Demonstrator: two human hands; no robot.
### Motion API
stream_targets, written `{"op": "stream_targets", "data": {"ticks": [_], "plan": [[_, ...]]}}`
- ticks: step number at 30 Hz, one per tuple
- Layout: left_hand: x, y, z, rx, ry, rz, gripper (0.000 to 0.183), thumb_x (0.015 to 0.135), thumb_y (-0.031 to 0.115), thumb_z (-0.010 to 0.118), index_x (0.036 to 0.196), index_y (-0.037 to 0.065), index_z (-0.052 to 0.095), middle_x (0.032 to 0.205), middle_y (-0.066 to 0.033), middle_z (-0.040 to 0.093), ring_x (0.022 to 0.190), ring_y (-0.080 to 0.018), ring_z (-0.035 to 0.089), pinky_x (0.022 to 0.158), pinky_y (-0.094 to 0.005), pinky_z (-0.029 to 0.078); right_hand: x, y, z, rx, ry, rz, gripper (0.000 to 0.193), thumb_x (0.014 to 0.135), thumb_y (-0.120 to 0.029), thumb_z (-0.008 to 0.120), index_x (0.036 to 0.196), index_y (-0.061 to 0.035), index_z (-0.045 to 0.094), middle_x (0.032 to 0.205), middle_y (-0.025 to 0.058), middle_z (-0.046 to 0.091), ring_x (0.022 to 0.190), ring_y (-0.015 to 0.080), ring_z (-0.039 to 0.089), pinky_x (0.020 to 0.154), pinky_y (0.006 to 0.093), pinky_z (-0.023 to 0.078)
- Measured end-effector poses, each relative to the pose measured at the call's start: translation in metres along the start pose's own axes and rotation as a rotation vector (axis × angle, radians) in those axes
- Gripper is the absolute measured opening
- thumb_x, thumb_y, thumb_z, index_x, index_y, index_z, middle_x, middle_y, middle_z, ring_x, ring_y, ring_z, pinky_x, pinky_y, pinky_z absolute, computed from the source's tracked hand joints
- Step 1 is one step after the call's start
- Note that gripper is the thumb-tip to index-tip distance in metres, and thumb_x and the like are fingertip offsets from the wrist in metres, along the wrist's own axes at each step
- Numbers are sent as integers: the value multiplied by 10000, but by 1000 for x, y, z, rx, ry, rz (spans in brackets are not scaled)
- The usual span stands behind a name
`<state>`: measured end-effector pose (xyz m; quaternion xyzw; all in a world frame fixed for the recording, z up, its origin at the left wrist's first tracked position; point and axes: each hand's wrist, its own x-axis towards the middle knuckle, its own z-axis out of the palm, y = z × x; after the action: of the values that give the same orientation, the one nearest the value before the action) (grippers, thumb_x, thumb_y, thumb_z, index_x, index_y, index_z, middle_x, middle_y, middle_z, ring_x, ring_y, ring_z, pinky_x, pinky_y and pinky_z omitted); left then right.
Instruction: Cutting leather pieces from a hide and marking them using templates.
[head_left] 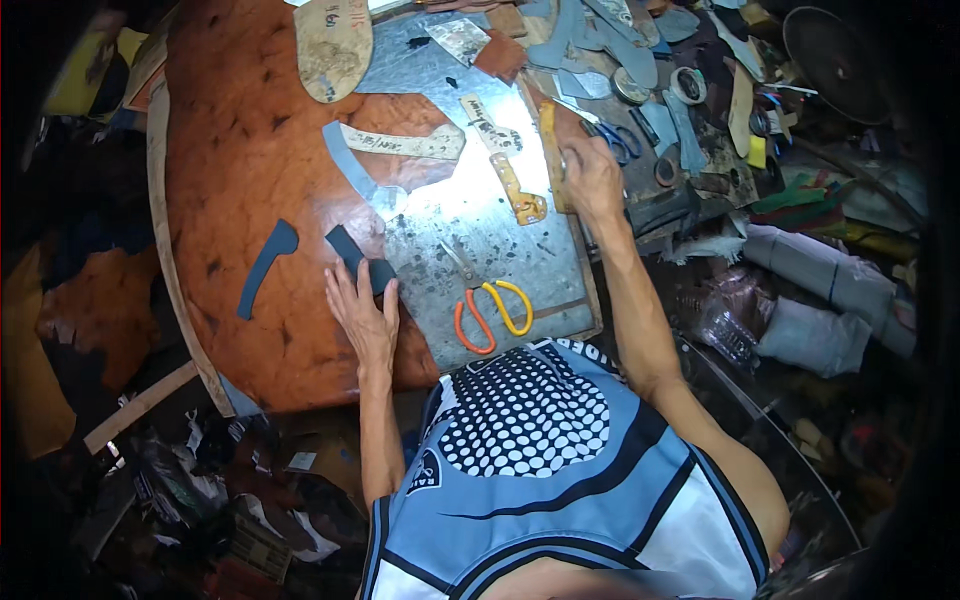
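Observation:
My left hand (363, 318) lies flat with its fingers spread, touching a dark blue cut piece (345, 243) on the brown leather hide (220, 200). A second dark blue curved piece (268, 268) rests to its left. At the right edge of the table, my right hand (595, 180) is closed, its fingers curled beside a yellow-brown strip (550, 150). What those fingers grip, if anything, is hidden. Scissors (484, 300) with one orange and one yellow handle lie between my hands, blades pointing away. Just left of the strip is a yellow-brown pattern piece (518, 192).
A pale curved pattern (405, 143) and a light blue strip (350, 165) lie mid-table. A rounded pattern (334, 50) is at the back. Beyond my right hand, blue-handled scissors (622, 143), a roll of tape (688, 86) and scraps crowd a side surface. Wrapped bundles (815, 270) stand at right.

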<state>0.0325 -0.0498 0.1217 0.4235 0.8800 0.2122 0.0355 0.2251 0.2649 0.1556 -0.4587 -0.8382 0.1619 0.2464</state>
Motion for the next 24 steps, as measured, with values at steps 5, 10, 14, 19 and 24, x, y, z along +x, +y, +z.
{"op": "stream_targets", "data": {"ticks": [5, 10, 14, 19, 24], "plan": [[0, -12, 4, -10, -2, -85, 528, 901, 337, 639, 1322, 40, 525, 1471, -257, 339, 1370, -476, 272, 1098, -590, 239, 29, -21, 10, -66, -113, -120, 180, 853, -161, 630, 960, -27, 685, 906, 187, 629, 880, 377, 619, 769, 439, 495], [6, -23, 12, -16, 22, -104, 555, 904, 344, 635, 1343, 32, 500, 1487, -260, 316, 1381, -476, 252, 1109, -582, 225, 42, -53, 52, -161, -239, -233, 332, 809, -268, 703, 1010, -6, 672, 952, 195, 622, 877, 370, 629, 774, 469, 490], [4, -33, 14, -27, 27, -182, 571, 901, 338, 638, 1353, 24, 485, 1502, -258, 298, 1393, -458, 245, 1125, -568, 199, 59, -48, 78, -157, -367, -183, 341, 848, -240, 636, 1104, -16, 656, 1010, 235, 618, 921, 410, 626, 812, 489, 504], [3, -33, -1, 48, 77, -178, 578, 896, 337, 625, 1361, 25, 480, 1494, -246, 337, 1398, -436, 264, 1142, -540, 167, 69, -35, 79, 69, -379, -220, 284, 828, -111, 552, 1070, -22, 672, 940, 243, 662, 927, 402, 631, 836, 463, 495], [-2, -47, 16, -182, 76, -207, 651, 901, 364, 618, 1418, 33, 404, 1514, -256, 283, 1429, -430, 196, 1152, -527, 162, 105, 15, 47, 101, -272, 37, 231, 894, -94, 541, 1067, -23, 677, 1070, 202, 672, 971, 343, 653, 849, 378, 497]]}}
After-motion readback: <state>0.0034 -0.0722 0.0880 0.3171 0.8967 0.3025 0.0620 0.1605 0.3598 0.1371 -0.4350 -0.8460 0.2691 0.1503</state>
